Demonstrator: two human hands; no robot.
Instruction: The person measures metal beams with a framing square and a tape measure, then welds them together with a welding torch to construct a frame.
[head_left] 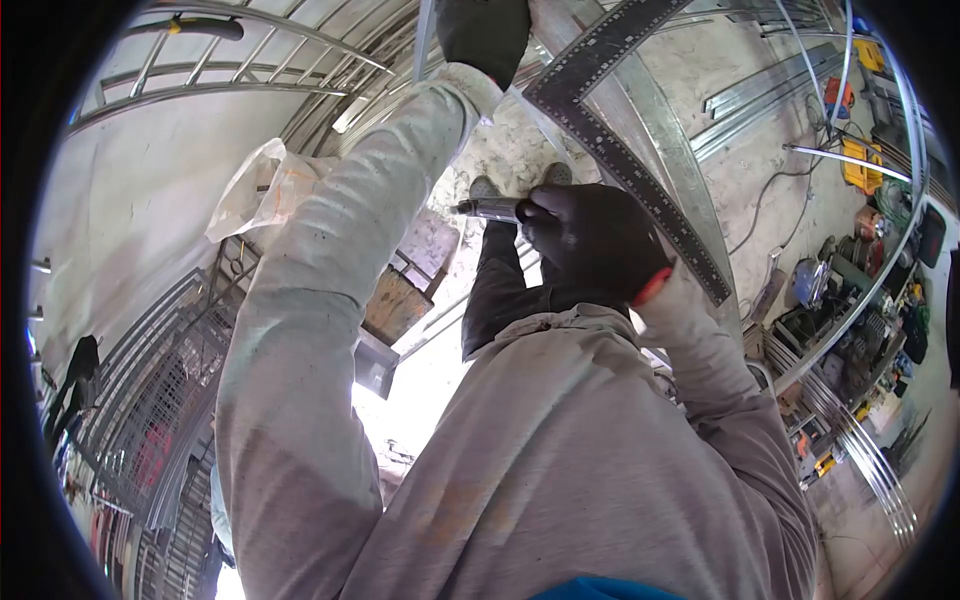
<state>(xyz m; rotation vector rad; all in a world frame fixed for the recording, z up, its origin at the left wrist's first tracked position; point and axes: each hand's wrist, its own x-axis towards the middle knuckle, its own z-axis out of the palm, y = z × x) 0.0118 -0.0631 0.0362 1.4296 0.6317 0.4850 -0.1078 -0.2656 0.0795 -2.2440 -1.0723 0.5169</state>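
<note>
My right hand [600, 240], in a black glove with a red cuff edge, is closed around a dark marker-like tool [490, 208] whose tip points left. Just right of that hand, a black L-shaped square ruler [640, 178] with white markings lies along a wide metal bar [665, 130]. At the top edge of the view is my left hand [484, 35], also gloved in black. It is beside a thin metal strip [423, 40]. Its fingers are cut off by the frame, so what they hold is hidden.
A metal rack [220, 70] stands at the upper left, near a plastic bag [268, 190]. Metal profiles [760, 100] and a yellow tool [862, 165] lie at the right. Tools and cables crowd the far right. Grates [150, 410] lean at the lower left.
</note>
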